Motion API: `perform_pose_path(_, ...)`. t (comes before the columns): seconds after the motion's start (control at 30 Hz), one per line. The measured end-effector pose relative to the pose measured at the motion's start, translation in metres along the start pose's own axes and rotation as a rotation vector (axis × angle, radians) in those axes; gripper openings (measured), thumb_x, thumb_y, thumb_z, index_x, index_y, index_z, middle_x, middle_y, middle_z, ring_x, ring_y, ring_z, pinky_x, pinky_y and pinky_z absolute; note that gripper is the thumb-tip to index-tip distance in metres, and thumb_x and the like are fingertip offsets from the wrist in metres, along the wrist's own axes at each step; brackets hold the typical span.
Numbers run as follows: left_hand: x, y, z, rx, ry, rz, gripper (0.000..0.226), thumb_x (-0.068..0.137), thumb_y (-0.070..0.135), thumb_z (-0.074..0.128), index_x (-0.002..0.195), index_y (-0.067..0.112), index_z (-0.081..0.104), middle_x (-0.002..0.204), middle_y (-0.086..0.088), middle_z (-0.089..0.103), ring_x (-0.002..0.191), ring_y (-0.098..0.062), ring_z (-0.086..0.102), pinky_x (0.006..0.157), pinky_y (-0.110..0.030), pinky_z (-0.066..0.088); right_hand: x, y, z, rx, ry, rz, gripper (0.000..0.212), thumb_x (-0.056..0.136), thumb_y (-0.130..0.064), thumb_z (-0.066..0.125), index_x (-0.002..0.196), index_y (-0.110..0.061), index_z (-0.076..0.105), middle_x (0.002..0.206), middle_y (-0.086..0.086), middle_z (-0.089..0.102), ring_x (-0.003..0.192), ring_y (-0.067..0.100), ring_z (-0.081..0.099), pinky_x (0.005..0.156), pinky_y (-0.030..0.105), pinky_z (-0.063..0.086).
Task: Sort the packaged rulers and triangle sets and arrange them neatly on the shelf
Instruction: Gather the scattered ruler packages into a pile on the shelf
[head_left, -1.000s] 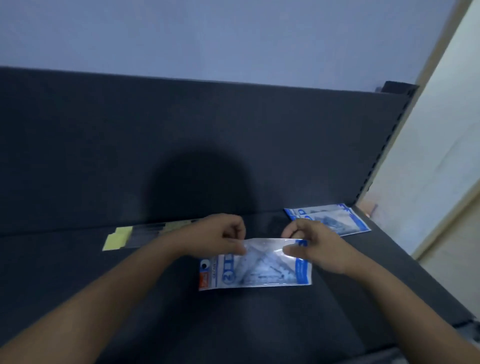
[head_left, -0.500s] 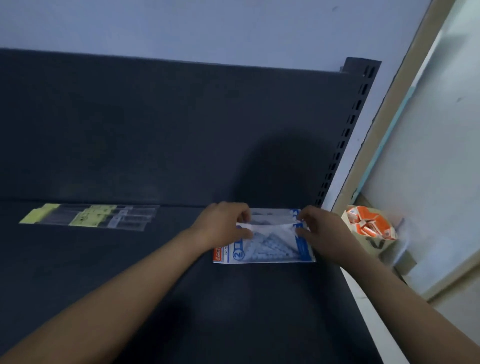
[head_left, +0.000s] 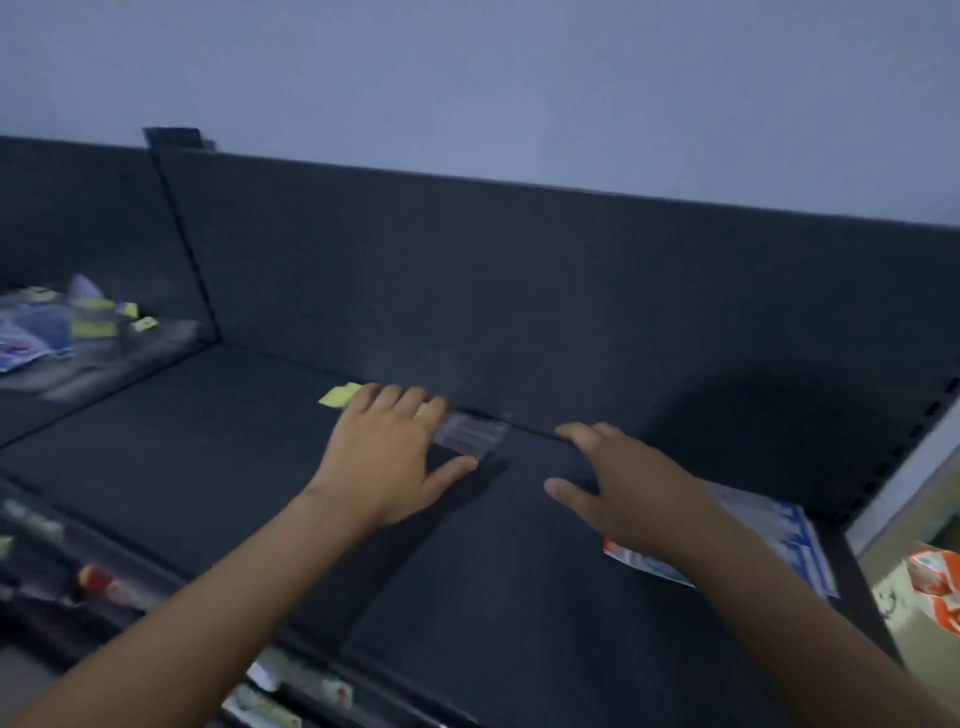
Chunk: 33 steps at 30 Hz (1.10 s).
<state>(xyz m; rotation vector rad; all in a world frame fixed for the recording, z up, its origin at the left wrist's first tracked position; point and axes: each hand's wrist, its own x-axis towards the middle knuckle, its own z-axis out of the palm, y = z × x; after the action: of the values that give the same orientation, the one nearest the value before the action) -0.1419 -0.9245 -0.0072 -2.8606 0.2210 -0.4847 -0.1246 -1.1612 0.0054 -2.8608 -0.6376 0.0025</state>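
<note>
closest to me, below the shelf lip at lower left, i see a blurred row of small packaged goods (head_left: 111, 587) – too smeared to name. above it runs the flat, matte dark grey shelf board (head_left: 208, 467). my right forearm crosses a glossy blue-and-white plastic packet of triangle set (head_left: 789, 535) with a red corner, lying flat near the shelf's right end. beside it, off the shelf, are orange-and-white cartons (head_left: 935, 582).

further in, my right hand (head_left: 618, 488) is wide open, fingers and thumb spread, holding nothing; i cannot tell whether it touches the board. my left hand (head_left: 384, 457) is also flat with fingers straight and splayed, palm down on the clear plastic ruler pack with a yellow paper header (head_left: 467, 435) – its yellow end pokes out past my fingertips, along the shelf's back edge.

behind stands the dark upright back panel (head_left: 519, 286). in the next bay on the left is a loose heap of crinkled clear, blue and yellow packets (head_left: 52, 327), then the pale blue-grey wall (head_left: 467, 78).
</note>
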Motion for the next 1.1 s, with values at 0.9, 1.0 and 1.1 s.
perform_pose_path(0.9,-0.246,-0.607,0.119,0.048,-0.219,-0.662,0.105,0.066,0.086,-0.004,0.14,0.024,0.037,0.145,0.005,0.044,0.135,-0.02,0.035,0.107,-0.038,0.026,0.284,-0.606,0.16,0.148,0.07,-0.42,0.046,0.094,-0.043,0.05,0.136,-0.026,0.04,0.131,-0.005,0.053,0.118,0.016,0.051,0.093,0.029,0.042)
perform_pose_path(1.0,-0.219,-0.657,0.143,0.037,-0.249,-0.641,0.105,0.07,0.086,0.0,0.143,0.021,0.035,0.148,0.003,0.042,0.137,-0.02,0.033,0.111,-0.038,0.024,0.343,-0.634,0.177,0.16,0.076,-0.426,0.048,0.094,-0.042,0.05,0.137,-0.024,0.041,0.134,-0.002,0.054,0.118,0.018,0.052,0.09,0.03,0.043)
perform_pose_path(1.1,-0.186,-0.711,0.167,0.027,-0.286,-0.616,0.091,0.08,0.082,0.013,0.144,0.022,0.034,0.148,0.003,0.042,0.137,-0.02,0.035,0.11,-0.038,0.025,0.397,-0.659,0.186,0.167,0.046,-0.397,0.049,0.094,-0.042,0.05,0.139,-0.025,0.04,0.136,-0.002,0.054,0.117,0.019,0.054,0.087,0.031,0.045)
